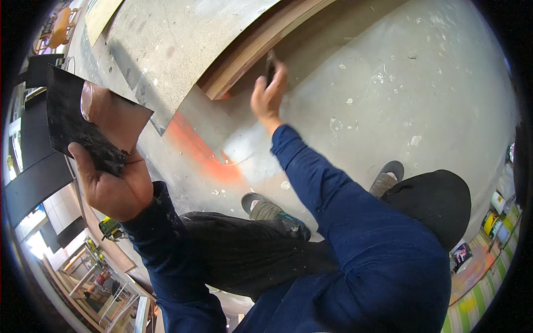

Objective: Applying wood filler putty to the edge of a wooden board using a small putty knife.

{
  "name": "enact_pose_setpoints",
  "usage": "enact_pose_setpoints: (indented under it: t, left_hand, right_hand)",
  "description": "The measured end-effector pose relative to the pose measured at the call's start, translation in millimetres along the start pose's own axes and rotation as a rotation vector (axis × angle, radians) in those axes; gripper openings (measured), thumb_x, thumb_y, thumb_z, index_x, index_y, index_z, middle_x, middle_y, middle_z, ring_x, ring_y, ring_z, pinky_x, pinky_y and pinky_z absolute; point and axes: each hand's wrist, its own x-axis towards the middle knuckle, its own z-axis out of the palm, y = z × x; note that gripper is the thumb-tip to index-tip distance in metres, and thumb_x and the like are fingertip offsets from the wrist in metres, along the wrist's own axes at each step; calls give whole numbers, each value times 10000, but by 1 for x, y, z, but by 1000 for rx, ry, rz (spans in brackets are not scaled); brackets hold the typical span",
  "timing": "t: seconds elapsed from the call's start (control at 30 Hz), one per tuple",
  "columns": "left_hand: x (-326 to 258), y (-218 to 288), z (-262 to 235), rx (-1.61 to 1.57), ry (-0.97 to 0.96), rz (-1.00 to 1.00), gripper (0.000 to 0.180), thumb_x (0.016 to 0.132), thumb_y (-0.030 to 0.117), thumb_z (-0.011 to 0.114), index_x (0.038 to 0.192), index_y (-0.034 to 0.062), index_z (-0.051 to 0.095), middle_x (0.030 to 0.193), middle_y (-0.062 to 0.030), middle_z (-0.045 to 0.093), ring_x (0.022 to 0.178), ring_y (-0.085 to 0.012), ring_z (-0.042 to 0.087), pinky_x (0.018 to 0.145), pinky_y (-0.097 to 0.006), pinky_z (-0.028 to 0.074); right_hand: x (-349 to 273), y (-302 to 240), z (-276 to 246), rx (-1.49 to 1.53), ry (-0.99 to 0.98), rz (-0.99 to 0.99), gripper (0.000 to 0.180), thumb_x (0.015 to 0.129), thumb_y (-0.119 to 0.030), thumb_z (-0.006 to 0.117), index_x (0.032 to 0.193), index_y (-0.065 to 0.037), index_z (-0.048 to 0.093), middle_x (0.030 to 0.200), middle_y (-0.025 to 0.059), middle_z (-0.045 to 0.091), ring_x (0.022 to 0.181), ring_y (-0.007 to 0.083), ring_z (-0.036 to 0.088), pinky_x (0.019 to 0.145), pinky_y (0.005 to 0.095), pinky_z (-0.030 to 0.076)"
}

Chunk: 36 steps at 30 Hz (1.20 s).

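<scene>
At frame left, the left hand (pixel 117 187) grips a flat black sheet (pixel 65 114) bearing pinkish-brown paste (pixel 114 115), apparently unspent; upper centre, the right hand (pixel 267 101) clasps a slim dark tool (pixel 270 70) near a brown wooden beam (pixel 240 65), completed extent indeterminable.

Two hands show: one left hand (pixel 119 186) and one right hand (pixel 269 100), coming out of two blue sleeves, one left (pixel 166 250) and one right (pixel 333 186). There is one black sheet (pixel 64 114), one patch of pink paste (pixel 114 116), one dark tool (pixel 271 69), one pale speckled board (pixel 177 44) on the far side and two shoes, one left (pixel 267 208) and one right (pixel 383 182). The small containers at the right overlap too much to count.
</scene>
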Motion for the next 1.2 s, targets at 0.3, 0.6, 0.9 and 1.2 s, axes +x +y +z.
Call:
enact_pose_setpoints:
  t: [0.3,0.6,0.9,1.2]
  left_hand:
    - [-4,8,3,-32,-63,0,354,1058,218,509,1280,-38,611,1274,-215,671,1173,-314,666,1010,-478,543]
    - [-3,9,-1,-24,-69,2,352,1052,201,513,1312,-22,595,1291,-197,667,1193,-308,655,1034,-492,525]
    - [-6,13,-5,-27,-39,13,353,1038,200,540,1313,-14,598,1276,-193,674,1177,-300,662,1035,-488,523]
    - [-4,13,-8,-16,-17,13,341,1037,212,548,1294,-2,616,1279,-184,674,1175,-300,662,1017,-488,532]
  right_hand:
    - [43,9,7,31,-94,-48,519,808,10,494,1324,51,452,1307,273,496,1266,444,469,1135,508,339]
    - [-90,-35,38,148,-331,12,546,801,40,533,1335,15,422,1319,288,450,1271,473,435,1132,531,320]
    - [-85,-13,26,-35,-148,3,599,746,53,592,1320,-24,440,1373,273,407,1316,486,385,1126,560,304]
    - [-137,-60,31,192,-528,-167,538,768,10,581,1298,-14,496,1357,265,458,1283,451,459,1122,499,360]
